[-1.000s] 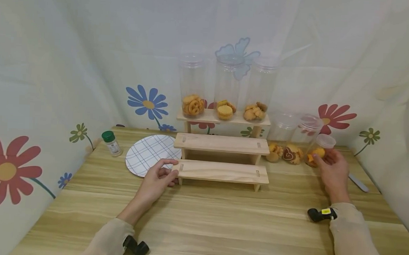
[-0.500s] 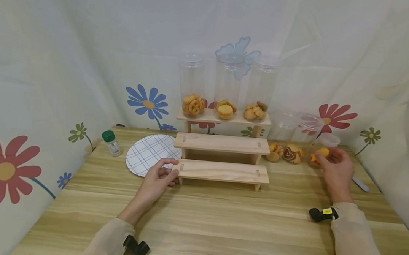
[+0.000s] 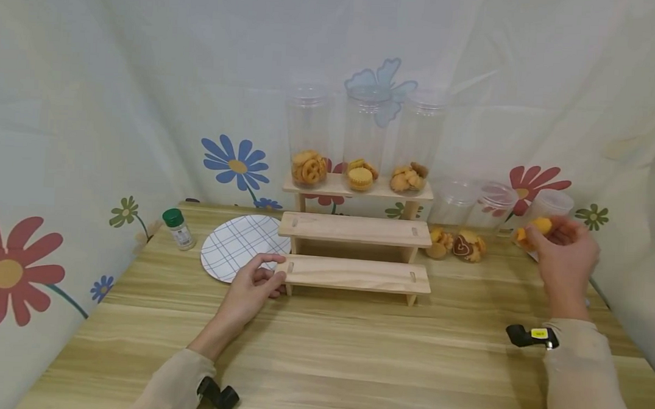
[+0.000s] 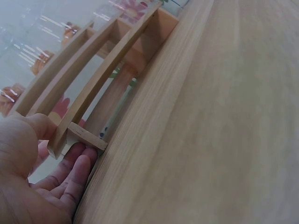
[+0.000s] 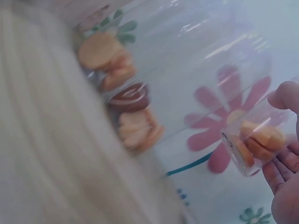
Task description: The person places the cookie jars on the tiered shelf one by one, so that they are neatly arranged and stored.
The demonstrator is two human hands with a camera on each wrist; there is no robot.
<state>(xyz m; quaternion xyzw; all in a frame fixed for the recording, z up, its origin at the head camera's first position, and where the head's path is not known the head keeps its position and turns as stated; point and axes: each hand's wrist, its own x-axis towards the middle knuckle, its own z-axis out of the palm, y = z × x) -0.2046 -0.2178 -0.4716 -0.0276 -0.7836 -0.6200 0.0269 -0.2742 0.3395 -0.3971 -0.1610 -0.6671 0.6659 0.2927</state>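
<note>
A three-tier wooden shelf (image 3: 352,274) stands mid-table. My left hand (image 3: 254,287) grips the left end of its lowest step; the left wrist view has the curled fingers (image 4: 77,179) against the side leg. Off to the right, my right hand (image 3: 569,255) holds a small clear jar of cookies (image 3: 549,205), raised above the table and tilted. The right wrist view shows that jar between thumb and fingers, yellow-orange cookies (image 5: 261,140) inside. On the top tier stand three tall clear jars: one with pretzel-shaped cookies (image 3: 309,167), two with other cookies (image 3: 360,178) (image 3: 408,179).
Two clear jars, one with round cookies (image 3: 440,243) and one with a heart cookie (image 3: 469,246), stand right of the shelf. Left of it lie a checked plate (image 3: 238,246) and a green-capped shaker (image 3: 178,228). A flowered curtain (image 3: 145,99) encloses the wooden table (image 3: 354,358).
My right hand has lifted the small jar off the table and carried it to the right, away from the other two jars. The left hand stays on the shelf.
</note>
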